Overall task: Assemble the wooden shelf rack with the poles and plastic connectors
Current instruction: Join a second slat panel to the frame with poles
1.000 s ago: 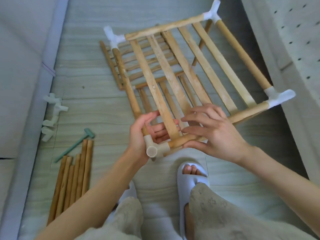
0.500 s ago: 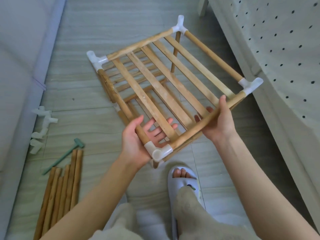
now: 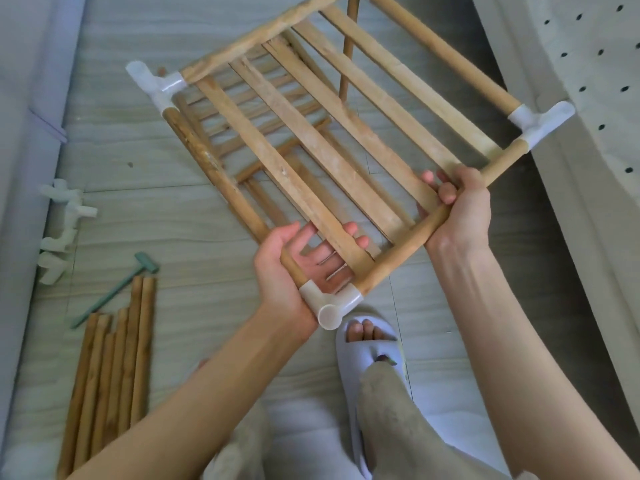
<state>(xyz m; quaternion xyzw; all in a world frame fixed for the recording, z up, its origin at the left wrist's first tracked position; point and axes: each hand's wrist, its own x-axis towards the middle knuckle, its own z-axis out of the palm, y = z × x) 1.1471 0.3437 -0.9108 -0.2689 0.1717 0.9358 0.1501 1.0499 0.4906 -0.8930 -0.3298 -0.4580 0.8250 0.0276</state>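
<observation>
While the slatted shelf frame (image 3: 332,140) is held tilted above the floor (image 3: 145,168), its far corner is cut off by the top edge. The left hand (image 3: 294,268) holds the side pole next to the near plastic connector (image 3: 330,304), with the fingers (image 3: 349,230) spread under the slats and partly hidden by them. The right hand (image 3: 460,209) grips the front pole; its fingers curl around it, only the tips visible. A second slatted panel (image 3: 263,109) lies on the floor below, mostly covered. At the left lie loose poles (image 3: 110,368), a small green hammer (image 3: 117,292) and blurry white connectors (image 3: 62,223).
</observation>
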